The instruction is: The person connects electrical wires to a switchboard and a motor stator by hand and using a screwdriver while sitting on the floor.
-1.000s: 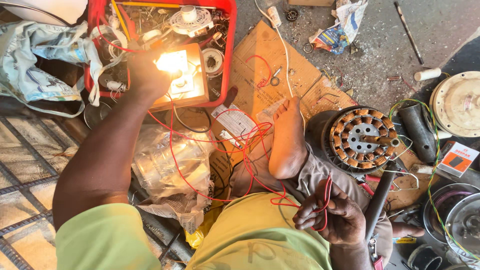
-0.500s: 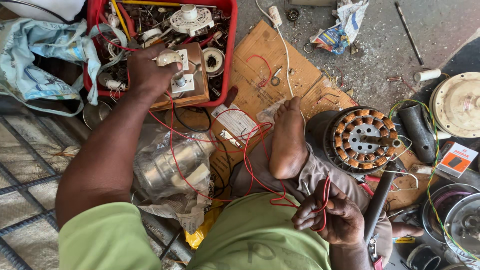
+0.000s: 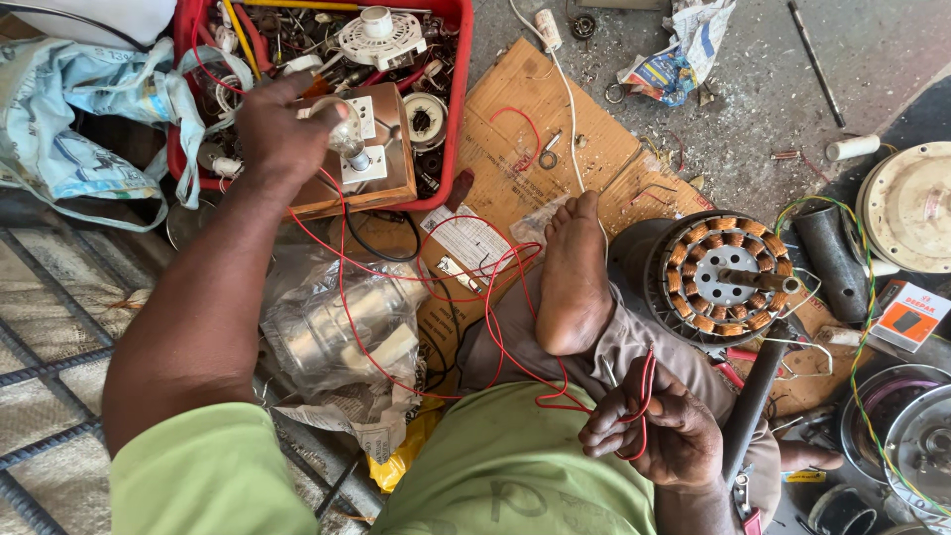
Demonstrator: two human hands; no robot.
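Observation:
My left hand (image 3: 277,134) reaches into a red crate (image 3: 458,109) and grips a clear light bulb (image 3: 340,131). The bulb stands unlit in a white socket on a wooden board (image 3: 391,188). Red wires (image 3: 347,297) run from the board across my lap to my right hand (image 3: 664,436), which pinches their looped ends low at the right. My bare foot (image 3: 573,277) rests on cardboard beside a fan motor stator (image 3: 728,277) with copper windings.
The crate holds several small parts and wires. A plastic bag with a metal part (image 3: 337,327) lies at my left knee. A blue cloth bag (image 3: 59,109) is at far left; a white round cover (image 3: 911,208), a black tube (image 3: 832,258) and an orange box (image 3: 906,317) are at right.
The bulb glowed brightly a second ago and is dark now. My left hand has stayed on it, shifting slightly. My right hand keeps the red wires in the same place.

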